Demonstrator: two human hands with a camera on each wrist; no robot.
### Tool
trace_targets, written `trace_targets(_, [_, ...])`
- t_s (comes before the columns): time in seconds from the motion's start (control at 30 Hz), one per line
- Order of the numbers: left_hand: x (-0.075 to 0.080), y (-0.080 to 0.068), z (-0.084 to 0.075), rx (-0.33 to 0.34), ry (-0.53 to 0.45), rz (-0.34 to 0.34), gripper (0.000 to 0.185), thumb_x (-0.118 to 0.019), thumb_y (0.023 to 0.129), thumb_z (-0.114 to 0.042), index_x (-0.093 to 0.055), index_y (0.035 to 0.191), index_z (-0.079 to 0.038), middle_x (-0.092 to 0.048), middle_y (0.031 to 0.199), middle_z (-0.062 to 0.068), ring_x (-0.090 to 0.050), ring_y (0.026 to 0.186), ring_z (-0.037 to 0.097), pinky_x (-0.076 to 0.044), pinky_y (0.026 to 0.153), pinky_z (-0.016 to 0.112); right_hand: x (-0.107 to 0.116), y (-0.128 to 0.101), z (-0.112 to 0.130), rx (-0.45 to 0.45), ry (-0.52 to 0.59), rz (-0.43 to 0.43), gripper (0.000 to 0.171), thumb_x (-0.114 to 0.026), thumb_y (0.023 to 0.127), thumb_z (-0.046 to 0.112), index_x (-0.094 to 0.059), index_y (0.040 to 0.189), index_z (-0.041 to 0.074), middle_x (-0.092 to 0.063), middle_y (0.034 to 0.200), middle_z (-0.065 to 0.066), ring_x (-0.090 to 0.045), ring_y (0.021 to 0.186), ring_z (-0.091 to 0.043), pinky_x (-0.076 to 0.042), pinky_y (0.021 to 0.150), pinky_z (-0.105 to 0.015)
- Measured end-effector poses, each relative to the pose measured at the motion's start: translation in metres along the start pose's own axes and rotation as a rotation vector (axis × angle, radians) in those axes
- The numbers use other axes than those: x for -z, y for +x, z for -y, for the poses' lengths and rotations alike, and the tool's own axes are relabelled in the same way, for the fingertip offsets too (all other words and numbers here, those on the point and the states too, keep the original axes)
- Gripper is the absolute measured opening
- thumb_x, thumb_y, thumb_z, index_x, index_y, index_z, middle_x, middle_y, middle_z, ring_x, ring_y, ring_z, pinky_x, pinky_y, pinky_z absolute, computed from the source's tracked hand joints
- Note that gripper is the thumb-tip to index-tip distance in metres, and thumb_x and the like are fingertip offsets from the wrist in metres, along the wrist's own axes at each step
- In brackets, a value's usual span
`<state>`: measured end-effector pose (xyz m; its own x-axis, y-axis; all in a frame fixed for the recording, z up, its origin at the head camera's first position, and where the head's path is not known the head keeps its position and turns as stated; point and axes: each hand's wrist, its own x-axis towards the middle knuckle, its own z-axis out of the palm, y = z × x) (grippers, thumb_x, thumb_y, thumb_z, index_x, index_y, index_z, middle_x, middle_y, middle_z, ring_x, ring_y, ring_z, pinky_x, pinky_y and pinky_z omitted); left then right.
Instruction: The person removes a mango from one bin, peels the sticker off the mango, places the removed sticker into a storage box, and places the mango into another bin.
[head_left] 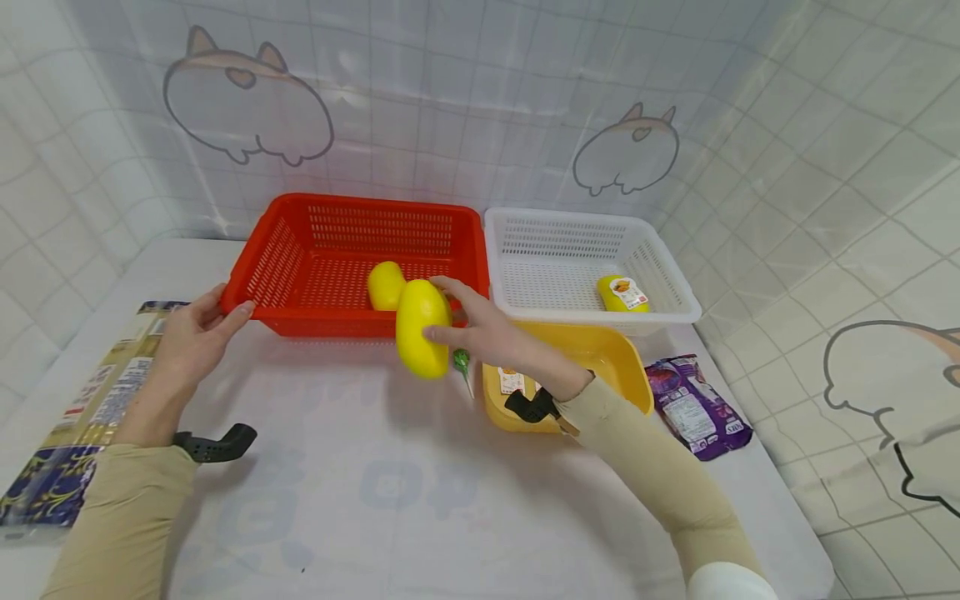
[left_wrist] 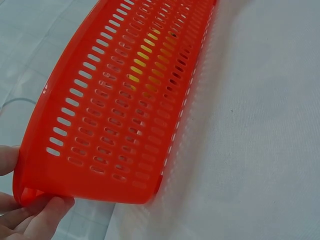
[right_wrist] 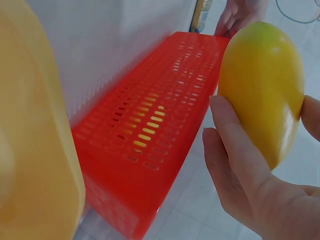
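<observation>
Gripping a yellow mango [head_left: 422, 327] lengthwise, the right hand [head_left: 495, 337] curls fingers and thumb round its middle, just above the red basket's [head_left: 300, 250] near rim. Smooth, plump and likely slippery, it wants that broad wrap; left hand [head_left: 193, 333] pinches the basket's corner

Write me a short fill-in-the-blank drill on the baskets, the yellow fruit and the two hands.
1. The right hand holds a yellow mango in front of the ____ basket.
2. The left hand grips that basket's ____ front corner.
3. A second mango lies ____ the red basket.
4. The white basket holds a yellow item bearing a ____.

Missing words: red; left; inside; label
</observation>
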<state>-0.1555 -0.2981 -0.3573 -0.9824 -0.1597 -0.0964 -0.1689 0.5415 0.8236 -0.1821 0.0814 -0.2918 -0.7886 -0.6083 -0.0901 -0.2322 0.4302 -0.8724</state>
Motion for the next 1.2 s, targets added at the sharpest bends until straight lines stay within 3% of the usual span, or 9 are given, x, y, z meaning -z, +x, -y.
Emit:
trace_targets(0.2, [0.0, -0.001, 0.0, -0.008, 0.007, -0.003, 0.082, -0.046, 0.101, -0.054, -0.008, 0.161, -0.012, -0.035, 0.156, 0.025, -0.042, 0.133, 0.038, -0.049, 0.101, 0.019, 0.005, 0.01, 0.006, -0.057, 0.059, 0.014, 0.072, -0.066, 0.097, 0.021, -0.026, 0.157, 0.021, -0.037, 0.148, -0.006, -0.054, 0.119, -0.029, -0.061, 0.087, -0.039])
trace_targets(0.27, [-0.001, -0.001, -0.001, -0.012, 0.009, -0.007, 0.082, -0.046, 0.101, -0.054, -0.009, 0.161, -0.012, -0.036, 0.155, 0.026, -0.043, 0.132, 0.037, -0.048, 0.091, 0.009, 0.007, 0.012, 0.006, -0.07, 0.043, 0.008, 0.072, -0.066, 0.097, 0.023, -0.026, 0.157, 0.022, -0.038, 0.146, -0.006, -0.053, 0.118, -0.027, -0.06, 0.089, -0.036])
trace_targets(0.4, [-0.001, -0.002, -0.001, -0.01, -0.002, -0.003, 0.082, -0.045, 0.101, -0.054, -0.008, 0.161, -0.012, -0.035, 0.156, 0.026, -0.041, 0.133, 0.039, -0.045, 0.111, 0.033, 0.011, 0.018, 0.008, -0.074, 0.033, 0.0, 0.071, -0.065, 0.098, 0.024, -0.027, 0.157, 0.022, -0.04, 0.144, -0.006, -0.053, 0.118, -0.027, -0.057, 0.094, -0.04])
trace_targets(0.5, [-0.001, -0.002, -0.001, -0.004, -0.014, 0.004, 0.082, -0.044, 0.101, -0.055, -0.006, 0.161, -0.013, -0.032, 0.157, 0.026, -0.039, 0.134, 0.041, -0.036, 0.112, 0.06, 0.013, 0.022, 0.009, -0.063, 0.022, -0.004, 0.07, -0.065, 0.098, 0.024, -0.027, 0.157, 0.021, -0.041, 0.144, -0.006, -0.054, 0.118, -0.028, -0.056, 0.096, -0.039])
trace_targets(0.53, [-0.001, -0.001, -0.001, -0.003, -0.015, 0.005, 0.083, -0.044, 0.101, -0.055, -0.005, 0.161, -0.013, -0.032, 0.158, 0.026, -0.039, 0.134, 0.041, -0.036, 0.112, 0.06, 0.014, 0.024, 0.009, -0.06, 0.016, -0.006, 0.07, -0.065, 0.098, 0.024, -0.027, 0.157, 0.02, -0.041, 0.145, -0.006, -0.054, 0.118, -0.027, -0.056, 0.096, -0.038])
trace_targets(0.63, [0.0, -0.001, 0.0, -0.005, -0.004, 0.004, 0.082, -0.044, 0.101, -0.054, -0.006, 0.161, -0.013, -0.033, 0.157, 0.026, -0.041, 0.133, 0.04, -0.045, 0.111, 0.036, 0.017, 0.029, 0.01, -0.054, 0.001, -0.011, 0.07, -0.066, 0.097, 0.024, -0.028, 0.157, 0.019, -0.041, 0.146, -0.007, -0.054, 0.118, -0.026, -0.056, 0.096, -0.034])
trace_targets(0.77, [0.0, -0.001, 0.001, -0.008, 0.017, 0.0, 0.083, -0.045, 0.101, -0.054, -0.008, 0.161, -0.012, -0.036, 0.155, 0.026, -0.043, 0.131, 0.038, -0.049, 0.089, 0.008, 0.02, 0.034, 0.011, -0.072, -0.006, -0.004, 0.072, -0.066, 0.097, 0.024, -0.028, 0.157, 0.02, -0.04, 0.148, -0.008, -0.056, 0.117, -0.025, -0.057, 0.095, -0.033])
trace_targets(1.0, [0.0, 0.0, 0.001, -0.008, 0.018, -0.001, 0.082, -0.045, 0.1, -0.055, -0.009, 0.161, -0.013, -0.039, 0.154, 0.025, -0.043, 0.131, 0.037, -0.046, 0.077, 0.003, 0.023, 0.04, 0.015, -0.085, 0.01, 0.009, 0.072, -0.066, 0.097, 0.022, -0.027, 0.157, 0.019, -0.039, 0.15, -0.008, -0.056, 0.118, -0.025, -0.056, 0.097, -0.037])
trace_targets(1.2, [0.0, -0.001, 0.001, -0.015, 0.025, -0.008, 0.081, -0.045, 0.101, -0.054, -0.01, 0.161, -0.013, -0.038, 0.154, 0.025, -0.044, 0.13, 0.037, -0.046, 0.079, 0.003, 0.027, 0.05, 0.017, -0.099, 0.029, 0.034, 0.071, -0.067, 0.096, 0.019, -0.029, 0.156, 0.019, -0.041, 0.147, -0.008, -0.059, 0.113, -0.025, -0.058, 0.094, -0.036])
